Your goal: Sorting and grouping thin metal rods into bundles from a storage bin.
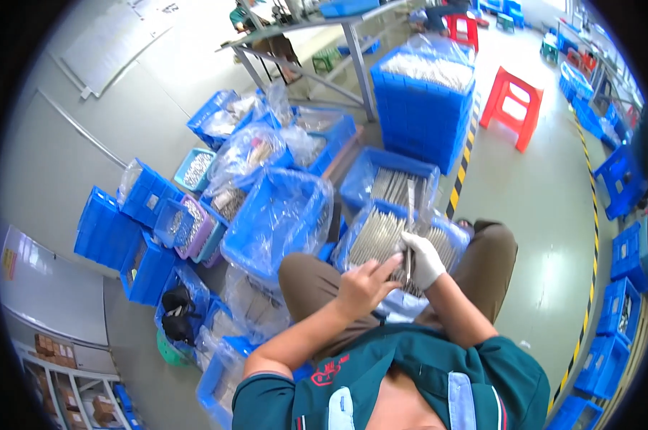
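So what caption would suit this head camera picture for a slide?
Seated person's gloved right hand and bare left hand handle thin metal strips over a lined blue crate among stacked blue crates.

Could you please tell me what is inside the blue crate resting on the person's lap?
The blue crate is lined with clear plastic and holds rows of thin silvery metal strips. The gloved right hand and bare left hand cover part of them; the crate's bottom is hidden.
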The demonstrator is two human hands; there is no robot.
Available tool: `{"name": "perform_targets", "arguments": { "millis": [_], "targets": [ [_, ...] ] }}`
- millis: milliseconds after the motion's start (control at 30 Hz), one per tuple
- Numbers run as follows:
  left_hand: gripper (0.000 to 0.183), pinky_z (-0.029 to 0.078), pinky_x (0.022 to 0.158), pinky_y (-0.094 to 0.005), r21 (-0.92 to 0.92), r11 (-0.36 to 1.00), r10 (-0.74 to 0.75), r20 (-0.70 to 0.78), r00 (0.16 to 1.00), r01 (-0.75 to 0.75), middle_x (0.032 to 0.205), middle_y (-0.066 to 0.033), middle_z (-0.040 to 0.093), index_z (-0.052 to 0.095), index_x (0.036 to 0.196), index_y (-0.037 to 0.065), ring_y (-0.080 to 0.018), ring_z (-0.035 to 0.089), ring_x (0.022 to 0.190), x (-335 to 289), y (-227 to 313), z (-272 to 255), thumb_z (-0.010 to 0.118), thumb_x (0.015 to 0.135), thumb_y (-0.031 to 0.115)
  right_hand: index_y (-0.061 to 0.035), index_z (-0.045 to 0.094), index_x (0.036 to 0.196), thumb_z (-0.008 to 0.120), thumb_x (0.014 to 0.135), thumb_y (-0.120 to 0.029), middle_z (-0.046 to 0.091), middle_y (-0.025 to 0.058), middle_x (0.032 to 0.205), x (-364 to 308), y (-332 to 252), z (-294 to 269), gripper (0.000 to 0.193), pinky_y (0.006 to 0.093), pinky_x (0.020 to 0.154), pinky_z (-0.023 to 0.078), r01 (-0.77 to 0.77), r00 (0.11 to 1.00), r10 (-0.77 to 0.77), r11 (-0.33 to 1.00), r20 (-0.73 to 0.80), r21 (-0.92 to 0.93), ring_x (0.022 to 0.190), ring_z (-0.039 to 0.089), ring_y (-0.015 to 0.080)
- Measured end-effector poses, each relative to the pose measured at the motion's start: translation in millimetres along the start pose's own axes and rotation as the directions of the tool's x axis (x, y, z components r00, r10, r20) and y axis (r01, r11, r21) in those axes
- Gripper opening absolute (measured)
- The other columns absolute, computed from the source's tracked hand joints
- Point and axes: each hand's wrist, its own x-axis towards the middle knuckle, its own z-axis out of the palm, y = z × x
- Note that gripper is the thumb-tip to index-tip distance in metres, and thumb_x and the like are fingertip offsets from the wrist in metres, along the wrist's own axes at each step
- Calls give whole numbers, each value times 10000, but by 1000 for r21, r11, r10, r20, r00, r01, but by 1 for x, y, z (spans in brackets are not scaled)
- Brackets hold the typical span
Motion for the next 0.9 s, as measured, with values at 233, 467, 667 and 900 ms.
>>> {"name": "perform_targets", "arguments": {
  "millis": [233,467,667,900],
  "targets": [
    [94,405,526,-282,-744,-440,-677,642,359,503,732,-52,501,513,853,45,-154,483,611,-53,-81,59,551,797,-19,-109,465,852,545,917,-286,425,-25,651,13,-2,-18,205,250,454,343,24,988,-70,951,138,310,494,371,75],
    [478,404,952,-467,-552,-823,-469,795,384,138,1136,-170,569,490,1189,1,-323,543,1046,-12,-64,112,340,970,398,-49,493,734,577,902,-283,514,41,612,-11,-1,52,300,280,527,435,509,859,-501,857,105,-80,532,509,146],
    [477,418,940,-458,-415,-908,-239,398,885,-58,1103,-170,594,505,1168,-19,-320,569,1004,-16,-71,132,353,962,384,-39,565,818,570,849,-102,591,29,698,-3,45,46,70,255,611,442,433,901,-401,804,167,-407,662,568,116],
    [375,483,829,-398,-599,-747,-530,799,285,288,988,-101,643,583,993,58,-239,613,914,8,-81,107,399,958,383,-21,575,728,535,865,-240,573,48,586,3,-11,62,261,253,449,418,147,988,-151,829,38,-539,479,547,128]
  ]
}}
